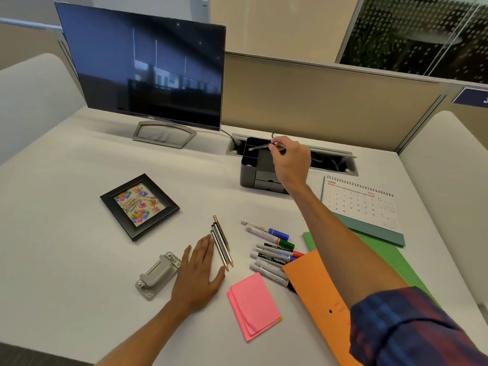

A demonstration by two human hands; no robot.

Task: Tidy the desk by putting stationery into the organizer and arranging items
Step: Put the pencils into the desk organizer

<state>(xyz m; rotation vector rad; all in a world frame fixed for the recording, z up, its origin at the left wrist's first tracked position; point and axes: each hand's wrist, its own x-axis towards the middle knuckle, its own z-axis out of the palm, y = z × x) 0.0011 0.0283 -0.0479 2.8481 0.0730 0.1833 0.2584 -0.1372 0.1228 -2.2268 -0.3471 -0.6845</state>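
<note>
White worktop (79,260) inside a beige-partitioned cubicle, seen from above my head. My right hand (289,161) reaches forward, its fingers (274,147) pinching one pencil (260,147) near its far end; the pencil lies nearly level over the open top compartments of the black organizer (249,170), which sits directly beneath those fingers, just in front of a recessed cable tray (332,161). My left hand (196,273) rests flat on the worktop, fingers straight and together, holding nothing. Touching or just beside the tips of these left fingers lies a cluster of pencils (221,243), parallel, points toward me. To the right of the left fingers, a group of markers (272,247) with blue, green and red caps lies side by side; nearer me, a pink sticky-note pad (253,305). An orange folder (314,294) overlaps the nearest markers and lies on a green folder (390,257), both partly hidden under my right forearm. Left of the left wrist, a grey hole punch (158,276); beyond the left fingers, a black picture frame (140,206) lying flat. Right of the right fingers stands a desk calendar (361,204); well to their left, a dark monitor (148,67).
</note>
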